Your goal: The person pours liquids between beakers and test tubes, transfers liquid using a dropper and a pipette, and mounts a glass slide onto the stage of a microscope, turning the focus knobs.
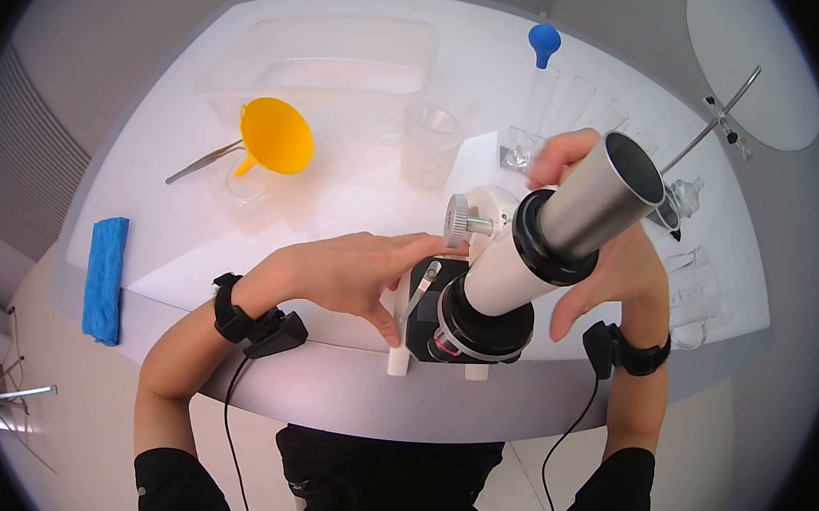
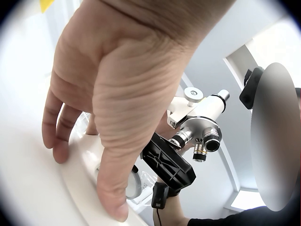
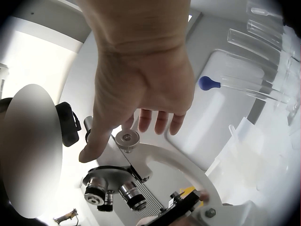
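Note:
A white microscope (image 1: 500,276) with a metal eyepiece tube (image 1: 614,184) stands at the table's front edge. My left hand (image 1: 347,270) lies beside its black stage (image 2: 169,162), fingers extended and thumb at the white base (image 1: 399,357). In the left wrist view, that hand (image 2: 122,89) spans the base with thumb and fingers apart. To the right of the tube is my right hand (image 1: 622,266), its fingers spread. The right wrist view shows this hand (image 3: 143,84) by the focus knob (image 3: 127,138), above the objective lenses (image 3: 133,197); contact is unclear.
A yellow funnel (image 1: 280,137), tweezers (image 1: 202,161), a clear tub (image 1: 338,51) and a beaker (image 1: 430,148) stand to the left and behind. A blue cloth (image 1: 105,280) lies far left. Test tubes, a blue bulb (image 1: 544,45), glassware (image 1: 690,289) and a metal stand (image 1: 739,93) are at right.

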`<action>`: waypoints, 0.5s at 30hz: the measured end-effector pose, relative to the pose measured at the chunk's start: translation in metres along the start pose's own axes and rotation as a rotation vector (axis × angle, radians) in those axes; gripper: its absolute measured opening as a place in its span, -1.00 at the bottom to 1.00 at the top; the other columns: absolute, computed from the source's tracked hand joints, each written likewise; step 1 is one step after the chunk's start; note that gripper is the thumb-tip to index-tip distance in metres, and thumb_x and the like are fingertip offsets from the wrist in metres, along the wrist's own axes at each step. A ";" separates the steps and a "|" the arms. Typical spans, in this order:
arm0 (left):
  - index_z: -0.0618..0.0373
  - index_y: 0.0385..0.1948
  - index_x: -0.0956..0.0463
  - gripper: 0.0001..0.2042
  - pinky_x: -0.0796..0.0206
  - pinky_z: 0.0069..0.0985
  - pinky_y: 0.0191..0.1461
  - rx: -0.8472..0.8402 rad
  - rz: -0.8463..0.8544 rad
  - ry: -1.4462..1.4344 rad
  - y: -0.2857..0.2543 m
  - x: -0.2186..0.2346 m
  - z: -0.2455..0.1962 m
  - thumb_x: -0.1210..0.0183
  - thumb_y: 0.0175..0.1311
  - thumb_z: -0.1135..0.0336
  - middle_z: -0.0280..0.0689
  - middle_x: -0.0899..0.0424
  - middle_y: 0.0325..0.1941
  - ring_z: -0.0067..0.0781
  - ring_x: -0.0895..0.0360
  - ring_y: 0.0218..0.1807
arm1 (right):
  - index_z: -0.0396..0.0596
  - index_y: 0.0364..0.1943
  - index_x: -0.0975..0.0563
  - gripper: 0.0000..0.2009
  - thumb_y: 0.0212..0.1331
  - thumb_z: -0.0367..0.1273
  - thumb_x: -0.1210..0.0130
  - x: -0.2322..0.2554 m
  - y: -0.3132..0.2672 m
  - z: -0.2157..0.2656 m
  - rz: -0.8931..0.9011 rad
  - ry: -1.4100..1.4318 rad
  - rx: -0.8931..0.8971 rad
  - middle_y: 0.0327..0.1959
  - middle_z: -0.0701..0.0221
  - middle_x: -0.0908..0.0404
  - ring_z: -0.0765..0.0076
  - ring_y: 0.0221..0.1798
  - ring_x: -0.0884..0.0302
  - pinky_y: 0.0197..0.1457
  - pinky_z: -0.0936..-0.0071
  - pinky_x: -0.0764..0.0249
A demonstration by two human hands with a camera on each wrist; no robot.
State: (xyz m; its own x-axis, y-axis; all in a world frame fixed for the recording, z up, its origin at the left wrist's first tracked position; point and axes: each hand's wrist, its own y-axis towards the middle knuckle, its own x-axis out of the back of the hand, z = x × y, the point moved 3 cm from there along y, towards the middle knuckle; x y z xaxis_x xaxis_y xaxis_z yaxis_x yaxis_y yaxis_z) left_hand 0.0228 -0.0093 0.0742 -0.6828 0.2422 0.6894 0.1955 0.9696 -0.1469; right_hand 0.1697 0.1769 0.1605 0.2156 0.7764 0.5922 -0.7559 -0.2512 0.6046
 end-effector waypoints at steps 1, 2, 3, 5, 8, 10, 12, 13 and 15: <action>-0.15 0.42 0.01 0.07 -0.41 -0.26 -0.03 -0.003 -0.009 0.000 -0.001 0.000 0.001 -0.54 -0.23 0.27 -0.15 -0.46 0.15 -0.09 -0.56 -0.13 | -0.15 0.03 -0.41 0.02 -0.72 -0.01 -0.68 0.008 -0.002 0.004 0.072 -0.011 -0.042 -0.03 0.24 -0.46 0.24 0.04 -0.42 0.10 0.33 -0.39; -0.16 0.42 0.01 0.07 -0.42 -0.26 -0.02 0.008 0.000 0.000 -0.001 -0.001 0.002 -0.54 -0.23 0.27 -0.16 -0.45 0.17 -0.08 -0.57 -0.12 | -0.16 -0.01 -0.45 -0.02 -0.72 -0.03 -0.68 0.011 -0.002 0.008 0.145 -0.021 -0.085 -0.03 0.24 -0.45 0.26 0.02 -0.42 0.04 0.36 -0.40; -0.16 0.42 0.01 0.07 -0.42 -0.25 -0.01 0.019 0.010 0.000 -0.001 -0.001 0.002 -0.54 -0.24 0.27 -0.16 -0.45 0.19 -0.08 -0.57 -0.12 | -0.16 -0.17 -0.55 -0.18 -0.69 -0.09 -0.69 0.012 0.000 0.014 0.070 -0.059 -0.070 -0.12 0.30 -0.52 0.37 -0.10 -0.49 -0.16 0.47 -0.41; -0.17 0.41 0.01 0.07 -0.42 -0.25 0.00 0.032 0.012 -0.011 -0.001 -0.001 0.000 -0.54 -0.24 0.28 -0.17 -0.44 0.21 -0.07 -0.58 -0.12 | -0.05 -0.40 -0.46 -0.40 -0.57 -0.22 -0.65 0.020 0.001 0.035 0.060 -0.139 -0.192 -0.24 0.37 -0.52 0.47 -0.28 -0.41 -0.29 0.55 -0.34; -0.18 0.41 0.00 0.07 -0.43 -0.25 0.01 0.033 0.011 -0.029 -0.001 -0.002 0.001 -0.54 -0.25 0.28 -0.17 -0.43 0.24 -0.06 -0.59 -0.12 | 0.03 -0.64 -0.40 -0.57 -0.39 -0.37 -0.59 0.024 0.003 0.041 0.010 -0.241 -0.156 -0.45 0.45 -0.58 0.64 -0.56 -0.36 -0.54 0.71 -0.22; -0.18 0.41 0.00 0.07 -0.43 -0.25 0.02 0.019 0.001 -0.032 -0.001 -0.003 0.001 -0.54 -0.25 0.28 -0.17 -0.43 0.25 -0.05 -0.59 -0.11 | 0.00 -0.63 -0.44 -0.60 -0.35 -0.34 -0.58 0.020 -0.001 0.044 0.172 -0.081 -0.282 -0.49 0.48 -0.61 0.63 -0.53 -0.48 -0.58 0.72 -0.24; -0.18 0.41 0.00 0.07 -0.43 -0.25 0.03 0.003 -0.005 -0.012 0.000 -0.003 0.002 -0.54 -0.25 0.27 -0.17 -0.44 0.24 -0.06 -0.59 -0.10 | -0.03 -0.58 -0.50 -0.63 -0.32 -0.32 -0.58 0.011 0.001 0.040 0.250 -0.026 -0.332 -0.55 0.52 -0.61 0.63 -0.51 -0.55 -0.61 0.71 -0.25; -0.18 0.41 0.00 0.07 -0.43 -0.25 0.03 0.002 0.000 -0.009 0.000 -0.002 0.001 -0.54 -0.25 0.27 -0.17 -0.44 0.24 -0.06 -0.59 -0.10 | -0.04 -0.56 -0.50 -0.63 -0.30 -0.31 -0.57 0.005 0.001 0.035 0.346 0.053 -0.372 -0.54 0.52 -0.62 0.63 -0.52 -0.55 -0.61 0.70 -0.25; -0.18 0.41 0.00 0.07 -0.43 -0.25 0.02 0.042 0.028 0.002 0.001 -0.002 0.001 -0.54 -0.25 0.27 -0.17 -0.44 0.22 -0.06 -0.59 -0.09 | -0.07 -0.53 -0.51 -0.65 -0.23 -0.33 -0.55 -0.003 -0.004 0.023 0.455 0.230 -0.456 -0.57 0.55 -0.59 0.65 -0.54 -0.54 -0.61 0.71 -0.24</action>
State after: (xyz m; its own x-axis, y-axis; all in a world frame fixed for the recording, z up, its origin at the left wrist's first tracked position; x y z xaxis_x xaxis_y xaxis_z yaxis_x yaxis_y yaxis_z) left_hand 0.0238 -0.0090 0.0722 -0.6761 0.2687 0.6861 0.1842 0.9632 -0.1957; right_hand 0.1863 0.1617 0.1684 -0.2842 0.7668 0.5756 -0.9358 -0.3524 0.0073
